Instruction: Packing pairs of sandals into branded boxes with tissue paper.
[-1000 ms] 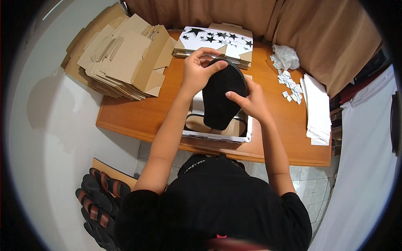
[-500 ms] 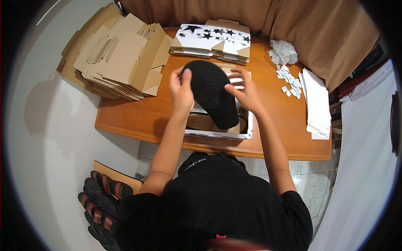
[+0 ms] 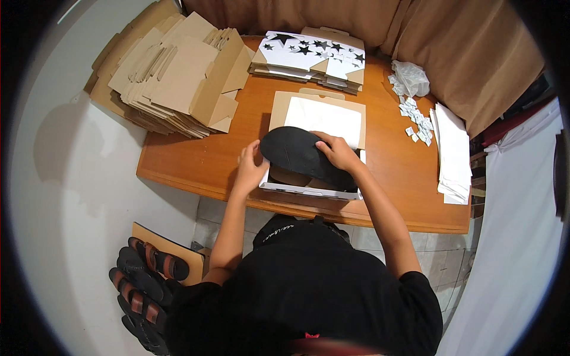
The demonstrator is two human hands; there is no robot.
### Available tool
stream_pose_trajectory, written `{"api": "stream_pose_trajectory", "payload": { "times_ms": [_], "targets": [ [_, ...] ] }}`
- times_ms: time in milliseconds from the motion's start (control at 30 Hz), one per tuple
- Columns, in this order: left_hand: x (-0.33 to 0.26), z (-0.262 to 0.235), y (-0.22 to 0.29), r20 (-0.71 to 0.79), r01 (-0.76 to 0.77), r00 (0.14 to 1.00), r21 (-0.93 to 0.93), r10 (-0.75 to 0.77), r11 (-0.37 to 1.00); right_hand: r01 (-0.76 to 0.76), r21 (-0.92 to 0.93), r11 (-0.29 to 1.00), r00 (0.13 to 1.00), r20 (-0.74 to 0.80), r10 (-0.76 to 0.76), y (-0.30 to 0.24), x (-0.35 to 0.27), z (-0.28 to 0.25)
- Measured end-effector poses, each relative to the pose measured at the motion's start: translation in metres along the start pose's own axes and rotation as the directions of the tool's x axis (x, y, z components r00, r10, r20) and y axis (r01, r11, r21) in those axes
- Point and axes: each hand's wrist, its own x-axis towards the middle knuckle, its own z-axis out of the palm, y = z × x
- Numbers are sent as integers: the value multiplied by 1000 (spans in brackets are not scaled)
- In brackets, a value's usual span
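Over the open box, a black sole (image 3: 291, 151) in the right hand (image 3: 343, 155)

Near the front edge of the table (image 3: 409, 178), the step in hand looks to be handling the sole above the white box (image 3: 309, 190) – neither set down flat nor well clear of it. It lies aslant, broad dark face up, its left end raised over the box's left side and its other end dipping toward the right front corner. Behind it the brown lid (image 3: 278, 111) stands folded back, a white sheet (image 3: 323, 118) against it; under the sole a tan shape (image 3: 289, 178) shows inside, mostly hidden.

From this pose, the next move seems to call for a steady hold and care at the rim, since the sole's lower end sits close to the box wall.

The right hand reaches in from the right, its forearm (image 3: 383, 219) slanting up and leftward; the thumb presses on the upper face and the other fingers go over the far edge, so they appear to grip the sole. The left hand (image 3: 249, 172) stands almost upright at the box's left corner, fingers loosely bent beside the sole's raised end – whether they touch or pinch it, I cannot tell.
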Motion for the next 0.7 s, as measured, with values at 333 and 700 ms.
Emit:
{"api": "stream_pose_trajectory", "payload": {
  "times_ms": [333, 700],
  "targets": [
    [-15, 29, -2, 166, 135, 977, 7, -134, 991, -31, 33, 999, 997, 76, 29, 27, 2, 15],
    [-15, 30, -17, 61, 98, 994, -63, -94, 993, 1, -14, 1000, 997, 79, 0, 29, -4, 14]
  ]
}}
